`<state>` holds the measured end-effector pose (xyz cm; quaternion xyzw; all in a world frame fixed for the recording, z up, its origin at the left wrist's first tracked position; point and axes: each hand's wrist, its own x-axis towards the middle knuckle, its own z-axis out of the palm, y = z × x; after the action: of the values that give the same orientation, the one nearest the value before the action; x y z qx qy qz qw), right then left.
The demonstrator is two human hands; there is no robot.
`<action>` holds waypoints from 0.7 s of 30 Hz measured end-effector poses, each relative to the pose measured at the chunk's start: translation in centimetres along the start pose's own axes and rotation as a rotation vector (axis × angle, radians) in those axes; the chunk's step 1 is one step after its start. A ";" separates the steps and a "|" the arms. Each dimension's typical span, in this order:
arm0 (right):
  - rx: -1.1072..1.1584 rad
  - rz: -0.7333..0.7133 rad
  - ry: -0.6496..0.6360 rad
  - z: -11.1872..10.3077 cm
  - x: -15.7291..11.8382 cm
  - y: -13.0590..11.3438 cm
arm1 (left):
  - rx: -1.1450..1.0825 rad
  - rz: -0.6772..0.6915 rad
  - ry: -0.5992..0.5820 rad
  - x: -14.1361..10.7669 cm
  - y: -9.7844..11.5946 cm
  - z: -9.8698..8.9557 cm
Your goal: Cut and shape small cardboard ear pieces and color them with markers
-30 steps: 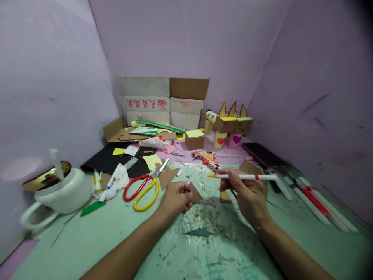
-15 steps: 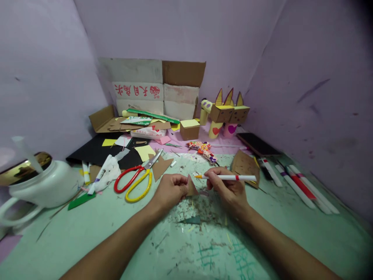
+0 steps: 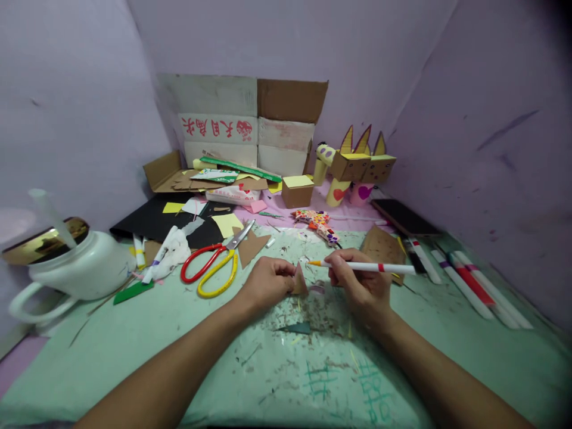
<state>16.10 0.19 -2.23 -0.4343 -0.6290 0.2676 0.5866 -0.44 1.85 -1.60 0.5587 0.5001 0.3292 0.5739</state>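
My left hand (image 3: 271, 280) pinches a small brown cardboard triangle (image 3: 300, 282) by its left side, point upward. My right hand (image 3: 360, 286) grips a white marker (image 3: 379, 267) with a red band, its orange tip pointing left and a short gap away from the triangle. Left of my left hand lie scissors (image 3: 218, 262) with one red and one yellow handle, blades partly apart, beside a cut cardboard scrap (image 3: 252, 245). A dark triangular scrap (image 3: 297, 328) rests on the green table cover (image 3: 250, 381) below my hands.
At left stands a white teapot-like mug (image 3: 80, 274). Several markers (image 3: 469, 286) and a dark phone-like slab (image 3: 404, 217) lie at right. Behind are a small box (image 3: 297, 191), decorated cardboard figures (image 3: 353, 167), a patterned fabric piece (image 3: 317, 223) and a large opened carton (image 3: 218, 113).
The view has shifted, so most things sit a little further right. The marker stays in my right hand and the triangle in my left, with the tip slightly further from the triangle.
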 end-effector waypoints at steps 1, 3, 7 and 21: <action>-0.004 -0.006 -0.001 0.0 0.0 0.0 | 0.006 -0.006 0.004 0.0 0.1 0.0; -0.010 -0.006 -0.005 0.0 0.0 0.0 | 0.020 -0.018 0.014 0.0 0.1 0.0; 0.011 -0.015 0.008 0.0 0.1 0.1 | 0.024 -0.022 0.006 0.0 0.1 0.0; 0.100 0.164 -0.300 0.2 0.6 0.3 | 0.032 0.199 -0.038 -0.6 0.0 0.3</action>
<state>16.05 0.92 -2.19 -0.4098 -0.6577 0.4072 0.4834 -0.26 1.21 -1.49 0.6207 0.4364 0.3661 0.5388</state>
